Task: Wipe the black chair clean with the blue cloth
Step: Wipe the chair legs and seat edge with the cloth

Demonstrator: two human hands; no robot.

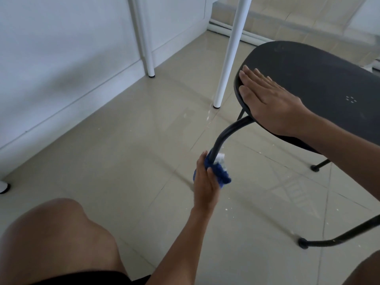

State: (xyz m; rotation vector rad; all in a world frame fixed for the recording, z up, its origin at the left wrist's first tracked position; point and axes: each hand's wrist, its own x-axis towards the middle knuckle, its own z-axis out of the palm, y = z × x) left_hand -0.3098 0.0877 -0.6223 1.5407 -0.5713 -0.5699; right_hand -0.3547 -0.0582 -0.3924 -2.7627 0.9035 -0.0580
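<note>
The black chair stands at the right on thin black metal legs. Its dusty seat fills the upper right of the view. My right hand lies flat on the seat's near left edge, fingers straight. A curved black front leg runs down from under the seat. My left hand grips the blue cloth, which is wrapped around the lower part of that leg. The bottom of the leg is hidden behind the cloth and hand.
Two white table legs stand on the beige tiled floor behind the chair. A white wall with a skirting board runs along the left. My bare knee fills the lower left. Other chair feet rest at the right.
</note>
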